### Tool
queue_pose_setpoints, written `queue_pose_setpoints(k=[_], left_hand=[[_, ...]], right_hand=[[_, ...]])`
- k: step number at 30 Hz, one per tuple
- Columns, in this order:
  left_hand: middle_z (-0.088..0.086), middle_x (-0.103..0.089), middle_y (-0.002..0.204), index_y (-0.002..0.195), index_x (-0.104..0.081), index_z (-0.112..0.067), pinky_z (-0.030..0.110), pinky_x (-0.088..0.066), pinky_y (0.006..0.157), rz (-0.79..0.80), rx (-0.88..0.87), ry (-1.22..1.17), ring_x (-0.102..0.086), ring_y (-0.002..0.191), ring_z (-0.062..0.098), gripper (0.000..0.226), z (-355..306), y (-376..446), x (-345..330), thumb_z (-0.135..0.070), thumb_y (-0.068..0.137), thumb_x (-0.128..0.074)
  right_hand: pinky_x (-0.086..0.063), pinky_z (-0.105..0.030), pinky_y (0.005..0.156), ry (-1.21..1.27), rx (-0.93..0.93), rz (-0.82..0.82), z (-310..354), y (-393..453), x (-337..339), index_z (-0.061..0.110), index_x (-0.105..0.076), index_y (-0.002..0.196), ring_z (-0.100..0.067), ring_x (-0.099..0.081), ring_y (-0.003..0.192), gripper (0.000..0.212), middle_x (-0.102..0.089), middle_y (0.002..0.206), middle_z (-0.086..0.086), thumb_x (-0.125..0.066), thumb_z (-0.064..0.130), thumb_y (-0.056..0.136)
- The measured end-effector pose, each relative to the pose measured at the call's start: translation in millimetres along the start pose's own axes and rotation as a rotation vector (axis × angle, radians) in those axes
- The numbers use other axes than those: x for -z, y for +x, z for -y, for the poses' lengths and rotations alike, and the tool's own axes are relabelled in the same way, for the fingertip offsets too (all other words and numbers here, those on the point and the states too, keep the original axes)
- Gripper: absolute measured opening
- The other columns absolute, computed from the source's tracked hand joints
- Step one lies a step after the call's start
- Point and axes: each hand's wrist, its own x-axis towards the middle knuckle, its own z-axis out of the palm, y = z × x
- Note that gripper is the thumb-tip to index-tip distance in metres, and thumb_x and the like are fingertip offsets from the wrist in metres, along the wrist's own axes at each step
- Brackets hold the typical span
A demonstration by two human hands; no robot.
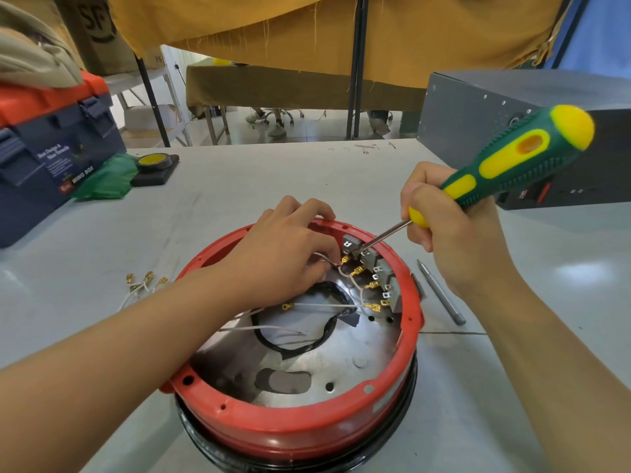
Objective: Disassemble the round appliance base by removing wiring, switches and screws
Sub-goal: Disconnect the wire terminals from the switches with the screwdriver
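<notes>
The round appliance base has a red rim and a shiny metal floor and stands on the table in front of me. Grey switches with brass spade terminals line its far right inner wall. White wires run across the inside. My left hand reaches into the base and pinches a white wire by its brass terminal next to the switches. My right hand grips a green and yellow screwdriver, whose tip touches the top switch.
Removed white wires with brass terminals lie on the table left of the base. A loose metal bit lies to its right. A blue and red toolbox stands far left, black tape beside it, a grey metal box far right.
</notes>
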Motion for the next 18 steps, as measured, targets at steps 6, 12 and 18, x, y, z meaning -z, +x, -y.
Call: queue_pose_setpoints(k=[6,12,18], left_hand=[[-0.008,-0.038,0.138,0.098,-0.067,-0.036,0.037,-0.038,0.095,-0.02,-0.007,-0.016,-0.034,0.115,0.017,0.015,0,1,-1,-0.035,0.09,-0.054],[-0.008,-0.041,0.135,0.096,-0.066,-0.032,0.04,-0.039,0.093,-0.038,-0.017,-0.05,-0.037,0.112,0.018,0.013,0,2,-3,-0.036,0.089,-0.056],[-0.009,-0.041,0.135,0.093,-0.067,-0.033,0.038,-0.039,0.094,-0.039,-0.018,-0.077,-0.036,0.112,0.015,0.013,1,2,-3,-0.038,0.088,-0.056]], right_hand=[[-0.027,-0.016,0.041,0.059,-0.083,-0.058,-1,1,-3,0.013,-0.041,0.05,-0.008,-0.031,0.039,0.02,-0.035,0.047,0.005,-0.046,0.016,0.069],[-0.027,-0.012,0.04,-0.018,-0.046,-0.037,-3,-6,-15,-0.009,-0.038,0.063,-0.007,-0.029,0.041,0.028,-0.031,0.045,0.006,-0.046,0.015,0.074],[-0.026,-0.014,0.04,0.036,-0.038,-0.093,4,-5,-6,-0.001,-0.036,0.055,-0.009,-0.03,0.041,0.026,-0.032,0.05,-0.007,-0.047,0.014,0.072]])
